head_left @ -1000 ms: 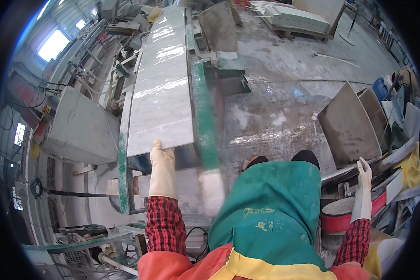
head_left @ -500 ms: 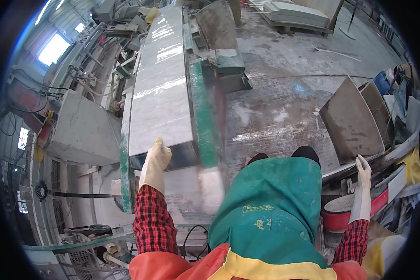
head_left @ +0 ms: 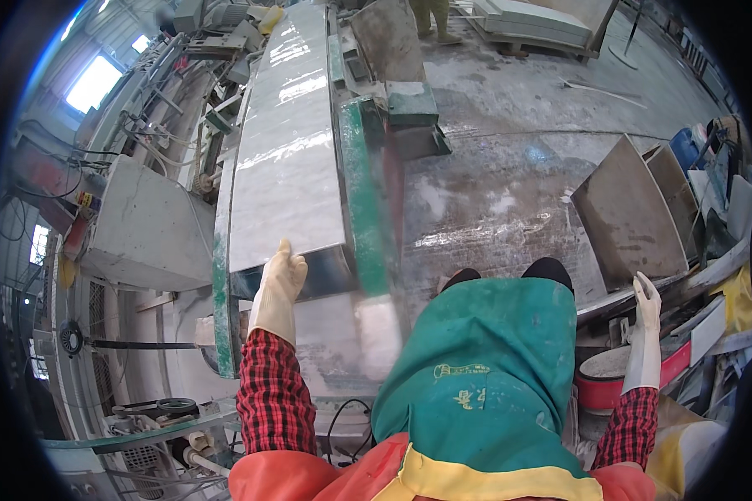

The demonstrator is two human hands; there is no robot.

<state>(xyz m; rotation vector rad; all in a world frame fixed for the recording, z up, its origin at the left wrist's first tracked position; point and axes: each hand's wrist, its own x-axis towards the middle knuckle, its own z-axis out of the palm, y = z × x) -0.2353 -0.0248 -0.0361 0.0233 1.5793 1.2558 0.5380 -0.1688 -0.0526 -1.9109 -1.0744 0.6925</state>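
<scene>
The gloved left hand is laid flat, fingers loosely together, against the near end of the long pale stone slab, which lies on the green-edged machine bed. Much of the floor is hidden by a green apron. At the right, the gloved right hand is held open beside leaning stone slabs, above a red bucket that is partly cut off.

Few such things show. A small yellow printed mark sits on the chest of the green apron, lower centre of the frame; it is a short line above a small emblem. At the left edge, a small red-and-yellow label is stuck on the grey machine housing. At the far right, a blue plastic container stands among clutter. No screens or signs show.
</scene>
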